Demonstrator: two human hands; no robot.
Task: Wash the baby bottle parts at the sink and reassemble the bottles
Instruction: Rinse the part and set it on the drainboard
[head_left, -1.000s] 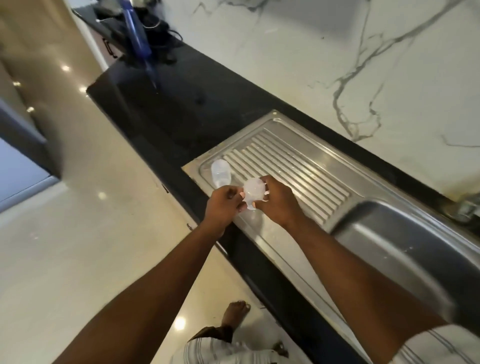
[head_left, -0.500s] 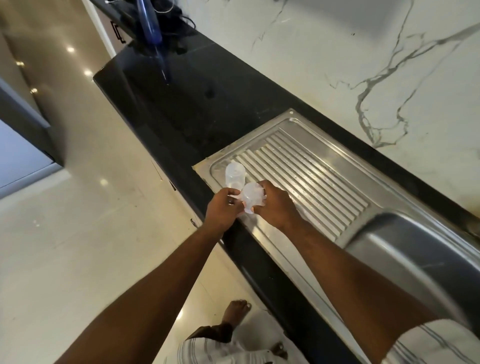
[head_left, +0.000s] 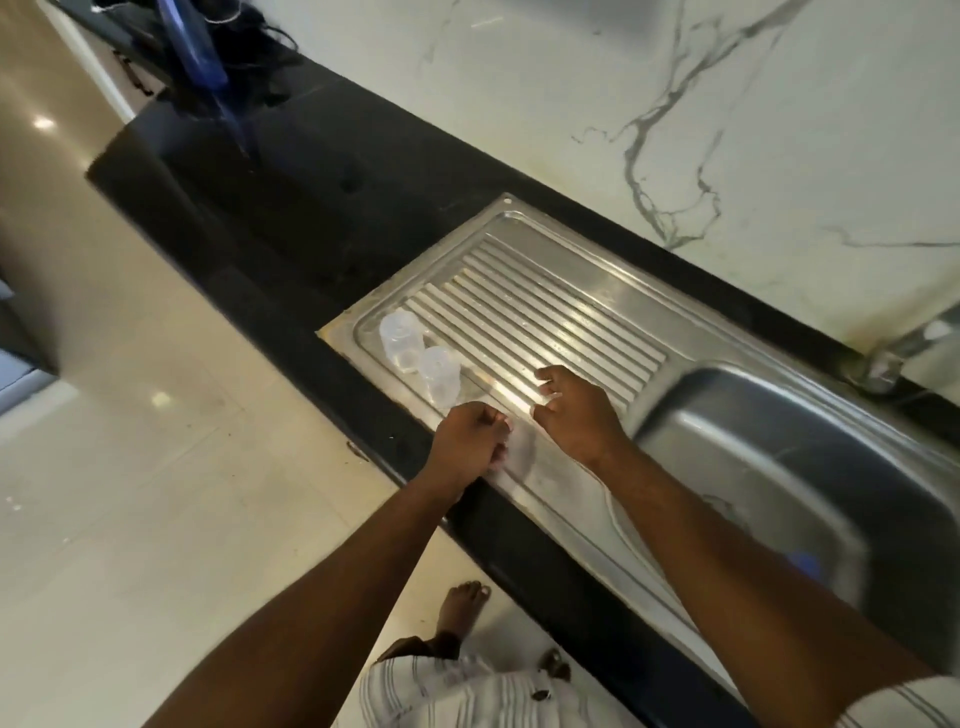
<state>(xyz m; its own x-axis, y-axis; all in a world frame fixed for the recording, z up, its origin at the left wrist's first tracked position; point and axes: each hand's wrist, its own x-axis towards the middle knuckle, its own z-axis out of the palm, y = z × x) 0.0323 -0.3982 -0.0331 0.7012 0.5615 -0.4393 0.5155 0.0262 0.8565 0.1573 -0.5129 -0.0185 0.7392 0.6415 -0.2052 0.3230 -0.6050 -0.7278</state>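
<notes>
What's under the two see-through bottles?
The steel draining board: the far bottle and near bottle both stand on it. Their bases cover the spot beneath.

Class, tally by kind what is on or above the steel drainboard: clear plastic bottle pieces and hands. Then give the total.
Clear bottle pieces: 2 (far piece, near piece)
Hands: 2 (left hand, right hand)
Total: 4

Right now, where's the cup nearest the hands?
Head view: the clear cup sits at the left end of the drainboard, between the other cup and the left hand.
</notes>
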